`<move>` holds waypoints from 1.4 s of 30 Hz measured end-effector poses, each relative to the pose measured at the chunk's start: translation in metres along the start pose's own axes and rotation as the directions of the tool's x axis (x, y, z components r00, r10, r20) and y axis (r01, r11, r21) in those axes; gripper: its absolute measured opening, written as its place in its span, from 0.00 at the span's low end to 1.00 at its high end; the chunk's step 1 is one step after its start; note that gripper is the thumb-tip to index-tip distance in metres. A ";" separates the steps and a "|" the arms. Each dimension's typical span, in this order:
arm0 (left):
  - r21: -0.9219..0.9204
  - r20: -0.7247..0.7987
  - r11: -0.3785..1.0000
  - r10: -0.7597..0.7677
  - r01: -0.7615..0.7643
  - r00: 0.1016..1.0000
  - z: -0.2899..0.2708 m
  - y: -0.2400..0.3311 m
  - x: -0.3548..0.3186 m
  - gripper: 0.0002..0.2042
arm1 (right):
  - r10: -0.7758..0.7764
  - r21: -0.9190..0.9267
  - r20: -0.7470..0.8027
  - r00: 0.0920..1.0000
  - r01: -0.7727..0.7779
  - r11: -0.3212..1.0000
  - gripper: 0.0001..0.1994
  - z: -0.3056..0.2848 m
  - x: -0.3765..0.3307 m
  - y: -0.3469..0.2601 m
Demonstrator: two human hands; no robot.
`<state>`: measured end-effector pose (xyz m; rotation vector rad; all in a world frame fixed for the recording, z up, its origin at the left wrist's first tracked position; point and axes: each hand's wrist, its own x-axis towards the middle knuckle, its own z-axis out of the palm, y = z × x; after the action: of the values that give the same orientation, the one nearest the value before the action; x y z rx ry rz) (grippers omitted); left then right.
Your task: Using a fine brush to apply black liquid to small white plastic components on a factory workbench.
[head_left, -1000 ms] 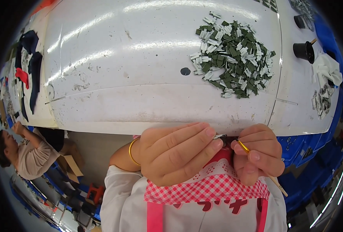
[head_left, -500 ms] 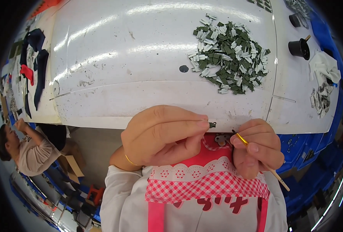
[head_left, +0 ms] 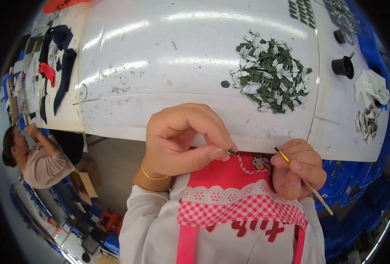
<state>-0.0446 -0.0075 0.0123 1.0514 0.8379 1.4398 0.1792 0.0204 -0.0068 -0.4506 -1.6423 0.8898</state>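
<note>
My left hand [head_left: 182,143] pinches a small dark green piece [head_left: 233,152] with a metallic glint between thumb and index finger. Most of that piece is covered by the fingertips, so its full shape cannot be made out. In my right hand [head_left: 298,169] is a thin paintbrush [head_left: 318,200] with a gold ferrule, a dark tip and a pale wooden handle. The brush tip points up and left, apart from the piece. Both hands are just off the table's near edge, above my red apron [head_left: 215,176]. A heap of small dark green and white pieces [head_left: 272,75] lies beyond them.
On the white table [head_left: 160,83], a black cup [head_left: 342,67] with a stick stands at right, near crumpled white cloth [head_left: 371,88]. Small pieces in rows [head_left: 302,13] lie at the far right. Blue bins [head_left: 340,185] are below the right edge. A co-worker [head_left: 39,158] is at left.
The whole view has shifted, moving the table right and down in the picture. My left fingers have turned the small piece, and the gap between it and the brush tip has widened.
</note>
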 end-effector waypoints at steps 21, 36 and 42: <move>-0.749 0.313 0.650 0.176 0.128 0.933 -0.016 -0.003 0.005 0.05 | -0.001 0.038 0.014 1.000 0.001 0.999 0.11 -0.006 -0.008 0.004; -0.819 0.473 0.447 0.171 0.360 0.864 -0.017 0.012 -0.002 0.02 | 0.033 0.072 0.030 0.999 -0.035 0.997 0.13 -0.003 -0.009 0.004; -0.828 0.440 0.459 0.175 0.323 0.881 -0.012 0.010 -0.001 0.02 | 0.019 0.069 0.030 0.999 -0.021 0.997 0.13 -0.004 -0.007 0.007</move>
<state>-0.0595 -0.0087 0.0167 0.4476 -0.2963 1.1839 0.1841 0.0214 -0.0161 -0.4086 -1.6303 0.9694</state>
